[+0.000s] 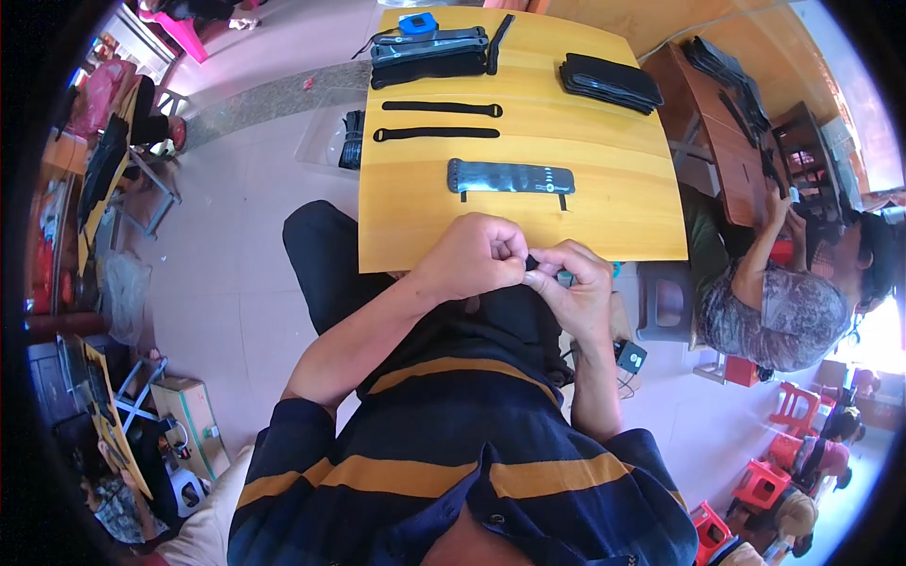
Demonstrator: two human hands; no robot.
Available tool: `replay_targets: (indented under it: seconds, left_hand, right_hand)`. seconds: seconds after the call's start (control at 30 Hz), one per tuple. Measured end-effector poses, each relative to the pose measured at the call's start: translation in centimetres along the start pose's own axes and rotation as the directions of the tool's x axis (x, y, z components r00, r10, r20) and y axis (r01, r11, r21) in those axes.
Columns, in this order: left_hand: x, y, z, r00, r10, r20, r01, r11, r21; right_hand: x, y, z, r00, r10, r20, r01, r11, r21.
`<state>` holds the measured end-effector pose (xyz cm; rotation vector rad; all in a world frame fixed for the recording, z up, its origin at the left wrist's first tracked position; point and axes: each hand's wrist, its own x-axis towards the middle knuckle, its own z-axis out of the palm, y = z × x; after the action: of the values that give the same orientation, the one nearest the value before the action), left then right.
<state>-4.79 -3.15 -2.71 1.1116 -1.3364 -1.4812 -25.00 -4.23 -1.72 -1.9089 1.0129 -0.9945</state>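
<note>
My left hand (479, 255) and my right hand (578, 285) meet at the near edge of the yellow table. Both are closed in a pinch, fingertips almost touching. A small black piece (531, 261) shows between them; most of it is hidden, so its kind cannot be made out. Just beyond my hands lies a flat glossy black band (510, 177) with light printing and a scalloped left end. Two short black tabs stick out below it. Farther back, two narrow black straps (442, 108) with looped ends lie parallel.
A pile of black straps (429, 64) with a blue object (418, 24) on top is at the table's far left. At far right sits a stack of black bands (612, 85). A clear bin (326, 127) stands left of the table. A co-worker (788, 292) sits at right by a grey stool (663, 304).
</note>
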Motion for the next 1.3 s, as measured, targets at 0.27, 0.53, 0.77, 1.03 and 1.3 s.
replay_targets:
  seconds: [0.27, 0.53, 0.77, 1.03, 1.3]
  left_hand:
    - [-0.9, 0.4, 0.0, 0.995, -0.002, -0.096, 0.008, 0.998, 0.059]
    - [-1.5, 0.2, 0.9, 0.930, 0.292, -0.224, -0.213, 0.924, 0.318]
    - [-1.7, 0.0, 0.7, 0.925, 0.297, -0.235, -0.189, 0.900, 0.394]
    - [-1.7, -0.6, 0.5, 0.911, 0.315, -0.266, -0.197, 0.899, 0.391]
    - [-1.3, -2.8, 0.7, 0.927, 0.150, -0.344, -0.144, 0.989, 0.044]
  right_hand:
    - [0.4, 0.1, 0.9, 0.999, -0.029, -0.025, 0.028, 0.999, -0.016]
    - [0.6, 1.2, 1.5, 0.999, -0.038, -0.016, 0.038, 0.999, 0.003]
    - [0.7, 1.6, 1.9, 0.998, -0.062, -0.001, 0.062, 0.997, -0.047]
    - [1.0, 2.4, 2.2, 0.998, 0.019, 0.052, -0.024, 0.995, 0.099]
    - [1.3, 3.1, 3.0, 0.999, 0.038, 0.036, -0.044, 0.979, 0.200]
